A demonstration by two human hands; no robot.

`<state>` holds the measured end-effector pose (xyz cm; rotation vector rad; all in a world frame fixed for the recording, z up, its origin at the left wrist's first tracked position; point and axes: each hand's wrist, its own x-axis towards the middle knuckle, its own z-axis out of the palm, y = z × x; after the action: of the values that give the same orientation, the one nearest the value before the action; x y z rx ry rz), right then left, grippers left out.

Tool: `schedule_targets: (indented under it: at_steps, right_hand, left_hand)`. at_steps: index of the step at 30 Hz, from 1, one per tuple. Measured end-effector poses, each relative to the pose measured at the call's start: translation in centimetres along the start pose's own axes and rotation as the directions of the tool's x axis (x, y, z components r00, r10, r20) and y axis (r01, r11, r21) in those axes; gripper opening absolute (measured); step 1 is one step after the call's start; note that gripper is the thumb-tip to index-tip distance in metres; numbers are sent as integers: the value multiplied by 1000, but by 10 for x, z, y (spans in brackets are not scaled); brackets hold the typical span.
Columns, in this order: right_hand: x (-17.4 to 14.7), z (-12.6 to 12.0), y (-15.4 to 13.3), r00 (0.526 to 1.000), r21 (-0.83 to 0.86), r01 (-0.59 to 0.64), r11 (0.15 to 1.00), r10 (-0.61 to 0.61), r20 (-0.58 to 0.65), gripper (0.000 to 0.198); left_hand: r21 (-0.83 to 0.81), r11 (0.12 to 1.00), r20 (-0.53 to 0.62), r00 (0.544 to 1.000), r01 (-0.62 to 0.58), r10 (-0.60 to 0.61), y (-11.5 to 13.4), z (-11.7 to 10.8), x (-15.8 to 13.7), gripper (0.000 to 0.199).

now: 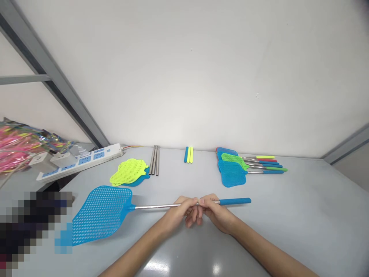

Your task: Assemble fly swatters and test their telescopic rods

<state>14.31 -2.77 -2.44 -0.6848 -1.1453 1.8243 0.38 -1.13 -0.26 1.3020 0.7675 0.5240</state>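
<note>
A blue fly swatter [103, 211] with a mesh head, a thin metal rod and a blue grip spans the front of the table, its head to the left. My left hand [184, 209] is closed around the middle of the rod. Right beside it, my right hand [213, 207] grips the rod close to the blue grip. The two hands touch at the thumbs, and the fingers hide that part of the rod. The far left tip of the swatter head is lost in a pixelated patch.
Loose yellow and blue swatter heads [129, 172], several metal tubes [154, 161] and small blue and yellow grips [188, 154] lie along the back. Whole swatters [234, 172] are stacked at right. A power strip [86, 161] and plastic-wrapped bundles [23, 148] occupy the left.
</note>
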Motion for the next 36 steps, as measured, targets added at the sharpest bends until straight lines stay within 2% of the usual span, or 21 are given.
schedule_targets:
  at_steps: [24,27,31,36]
  right_hand:
    - [0,2,-2,1000,32,-20,999,21,-23,35]
    - [-1,1,-2,998,17,-22,1000,23,-61,34]
    - [-2,0,-2,983,-25,-22,999,17,-184,33]
    - [-1,0,-2,985,-15,7,1000,-10,-172,34]
  left_hand:
    - [-51,999,17,1000,8,-7,3,1,0,43]
    - [-118,993,6,1000,13,-12,0,2,0,41]
    - [-234,968,7,996,92,-93,-1,3,1,39]
    - [-276,957,40,996,93,-85,4,2,0,38]
